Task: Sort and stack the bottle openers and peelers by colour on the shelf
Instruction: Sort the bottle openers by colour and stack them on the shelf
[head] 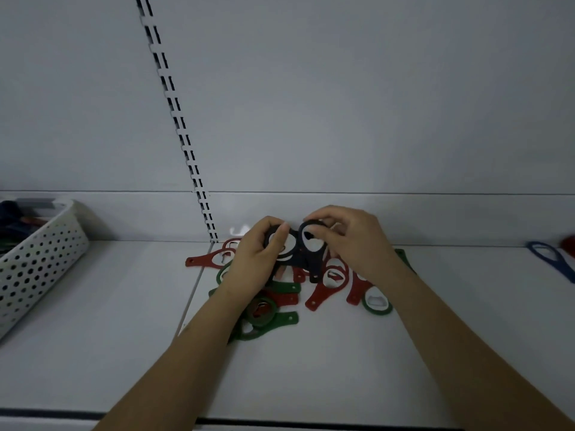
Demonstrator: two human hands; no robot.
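A heap of red openers [323, 287] and green openers [264, 321] lies on the white shelf [326, 368] near its back wall. Above the heap my left hand [258, 259] grips one black opener [287, 251] by its ring. My right hand [351, 241] pinches a second black opener [314, 253] at the top of its ring. The two black pieces overlap between my hands, handles pointing down. One green opener with a white inset [376, 303] lies at the heap's right edge.
A white perforated basket [40, 259] holding dark items stands at the left. A blue opener [550, 259] and a red object [569, 244] lie at the far right by the back wall. A slotted upright [183, 132] runs up the back panel.
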